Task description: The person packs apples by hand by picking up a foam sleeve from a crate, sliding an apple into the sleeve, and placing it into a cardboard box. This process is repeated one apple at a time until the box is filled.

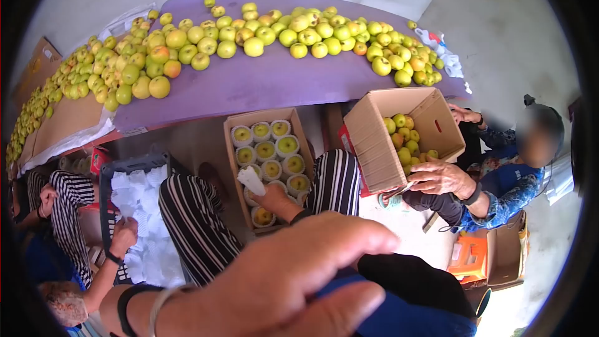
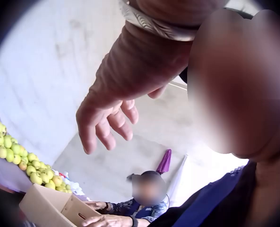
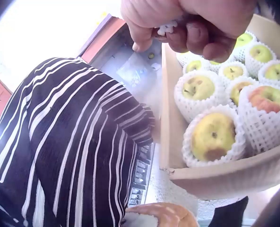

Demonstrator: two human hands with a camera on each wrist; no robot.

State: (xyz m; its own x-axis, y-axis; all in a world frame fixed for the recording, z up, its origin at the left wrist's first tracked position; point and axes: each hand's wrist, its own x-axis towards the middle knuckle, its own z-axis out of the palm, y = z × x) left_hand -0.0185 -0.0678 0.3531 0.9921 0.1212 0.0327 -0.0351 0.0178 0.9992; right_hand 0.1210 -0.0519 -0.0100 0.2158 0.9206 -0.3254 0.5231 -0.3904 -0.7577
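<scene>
Close to the head camera, my left hand (image 1: 268,274) is raised with its fingers loose and nothing in it. The left wrist view shows the same hand (image 2: 116,94), fingers drooping in the air. My right hand (image 1: 277,201) pinches a white foam fruit net (image 1: 251,180) over an open cardboard box (image 1: 292,112). Inside that box, yellow-green apples (image 1: 265,150) sit in rows, each in a white foam net. In the right wrist view the right hand (image 3: 192,23) has curled fingers, with a bit of foam net (image 3: 167,28) showing between them.
Loose apples (image 1: 253,47) cover much of the purple-topped table (image 1: 206,90). A dark crate (image 1: 109,178) of foam nets stands at left, where another person's hand (image 1: 125,234) reaches in. At right a person's hands (image 1: 443,178) hold a tilted carton (image 1: 380,150) of apples.
</scene>
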